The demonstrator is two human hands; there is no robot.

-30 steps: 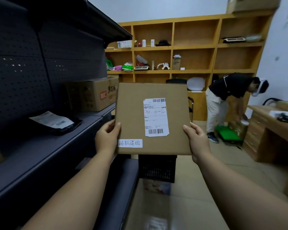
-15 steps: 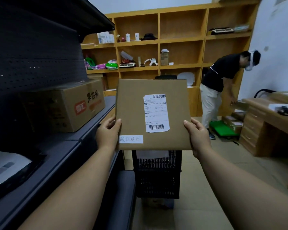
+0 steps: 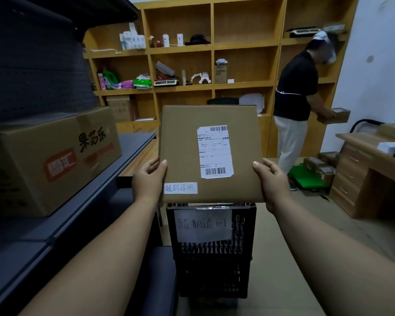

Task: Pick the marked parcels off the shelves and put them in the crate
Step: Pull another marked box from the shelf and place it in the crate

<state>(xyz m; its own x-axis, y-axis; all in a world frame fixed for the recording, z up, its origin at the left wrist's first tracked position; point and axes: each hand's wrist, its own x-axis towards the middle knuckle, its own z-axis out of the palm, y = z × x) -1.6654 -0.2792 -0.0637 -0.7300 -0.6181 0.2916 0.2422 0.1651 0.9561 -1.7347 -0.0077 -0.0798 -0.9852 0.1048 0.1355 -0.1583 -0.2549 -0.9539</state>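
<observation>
I hold a flat brown cardboard parcel (image 3: 183, 147) upright in front of me, with a white shipping label and a small handwritten white sticker at its lower left. My left hand (image 3: 147, 179) grips its left edge and my right hand (image 3: 271, 181) grips its right edge. Directly below and behind the parcel stands a black plastic crate (image 3: 212, 265) on the floor, with a handwritten paper sign on its near wall. The parcel's lower edge hides the crate's opening.
A dark metal shelf unit (image 3: 82, 201) runs along my left, carrying a large printed carton (image 3: 50, 156). Wooden shelving (image 3: 212, 85) fills the back wall. A person (image 3: 294, 99) in a black shirt stands at the right holding a box, near a wooden desk (image 3: 369, 174) and green trolley (image 3: 303, 179).
I have walked forward along the shelf: the crate and large carton are nearer and the black bag parcel has left view. The parcel stays held in both hands. The person at the back has straightened up.
</observation>
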